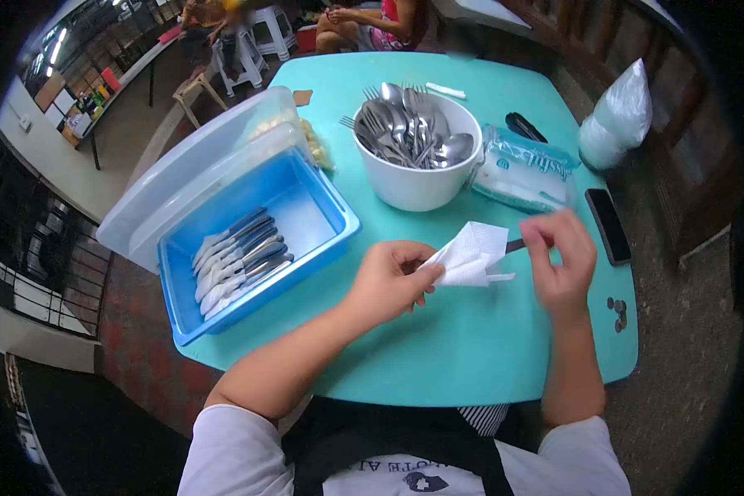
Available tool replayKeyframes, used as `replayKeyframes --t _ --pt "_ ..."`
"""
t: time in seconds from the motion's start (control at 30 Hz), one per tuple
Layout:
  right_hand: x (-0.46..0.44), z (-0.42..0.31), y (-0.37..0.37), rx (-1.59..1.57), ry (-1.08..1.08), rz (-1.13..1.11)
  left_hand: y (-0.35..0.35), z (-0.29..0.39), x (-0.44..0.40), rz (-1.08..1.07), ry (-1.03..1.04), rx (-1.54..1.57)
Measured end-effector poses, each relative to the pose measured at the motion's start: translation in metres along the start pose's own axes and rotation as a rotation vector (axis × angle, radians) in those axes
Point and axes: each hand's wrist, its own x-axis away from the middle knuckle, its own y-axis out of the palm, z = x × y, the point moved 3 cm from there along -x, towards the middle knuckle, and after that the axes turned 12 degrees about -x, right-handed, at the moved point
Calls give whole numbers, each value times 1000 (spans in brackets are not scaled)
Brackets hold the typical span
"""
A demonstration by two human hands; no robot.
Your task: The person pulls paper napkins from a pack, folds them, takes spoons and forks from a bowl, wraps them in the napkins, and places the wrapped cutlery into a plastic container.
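My left hand [397, 283] pinches a white paper napkin [473, 255] above the table. Close to its right side, my right hand [560, 260] grips a dark utensil handle [515, 245] that meets the napkin's edge; the utensil's far end is hidden by the paper. Behind them stands a white bowl [413, 188] full of metal spoons and forks [401, 124]. In the blue tray [314, 248] on the left lie several utensils wrapped in napkins [223, 269], side by side. A teal napkin pack [525, 169] rests right of the bowl.
The teal table [438, 355] also bears a phone [608, 225], coins [618, 314], a black object [525, 127], a plastic-wrapped roll [616, 116] and a bag of pale items [312, 145]. A clear lid [198, 165] leans by the tray. Seated people [372, 25] are beyond.
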Motion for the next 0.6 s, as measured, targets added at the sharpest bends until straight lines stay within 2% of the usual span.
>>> replayKeyframes --t 0.07,0.13,0.23,0.33,0.43,0.53,0.6 --pt "7 -25 -1 62 -32 -220 -5 -1 -1 66 46 44" --pt "22 -31 14 7 206 -611 -7 -1 0 125 65 134" --pt "35 -12 36 -384 869 -881 -2 -5 1 122 89 286" --pt "64 43 61 -908 1011 -778 9 -4 6 111 112 388" --pt "60 15 78 -1102 632 -605 20 -4 13 76 136 419" --pt "70 9 86 -1236 828 -640 31 -4 18 59 231 409" --pt "73 3 87 -1327 893 -536 33 -7 18 63 247 373"
